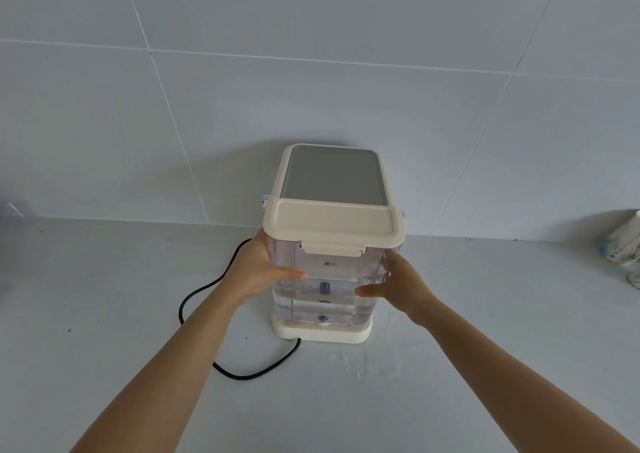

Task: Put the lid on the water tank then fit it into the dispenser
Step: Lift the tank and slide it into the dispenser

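A clear water tank (330, 281) with water in its lower part stands on the cream base (322, 334) of the dispenser (332, 175), in front of the dispenser's grey-topped body. A cream lid (334, 222) sits on top of the tank with its front latch down. My left hand (263, 272) presses the tank's left side, thumb across the front. My right hand (398, 286) holds the right side, thumb on the front.
A black power cord (221, 314) loops on the grey counter left of the base. Water drops (360, 362) lie on the counter in front of the base. A white patterned cup (627, 245) stands at the far right. A tiled wall is behind.
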{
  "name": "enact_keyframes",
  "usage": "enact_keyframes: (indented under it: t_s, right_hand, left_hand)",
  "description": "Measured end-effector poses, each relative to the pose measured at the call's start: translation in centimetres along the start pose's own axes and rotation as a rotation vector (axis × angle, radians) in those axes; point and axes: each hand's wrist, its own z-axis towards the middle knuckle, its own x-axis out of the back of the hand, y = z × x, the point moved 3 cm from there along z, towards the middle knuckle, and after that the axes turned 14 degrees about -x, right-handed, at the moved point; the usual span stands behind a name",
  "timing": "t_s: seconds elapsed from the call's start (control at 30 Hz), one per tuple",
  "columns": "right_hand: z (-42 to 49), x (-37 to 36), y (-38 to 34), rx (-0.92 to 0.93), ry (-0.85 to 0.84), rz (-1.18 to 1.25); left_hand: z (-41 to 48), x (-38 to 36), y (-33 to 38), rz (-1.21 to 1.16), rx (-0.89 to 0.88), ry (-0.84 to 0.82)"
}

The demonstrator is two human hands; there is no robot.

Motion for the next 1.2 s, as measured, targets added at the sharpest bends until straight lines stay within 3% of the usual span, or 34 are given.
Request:
enact_keyframes:
  t_s: [0.97, 1.2]
  right_hand:
    - [0.2, -0.7, 1.0, -0.055, -0.037, 0.003]
    - [-0.5, -0.4, 1.0, -0.011, -0.048, -0.011]
  left_hand:
    - [-1.0, -0.8, -0.4, 0.022, 0.020, -0.017]
    - [-1.9, -1.4, 0.6, 0.072, -0.053, 0.032]
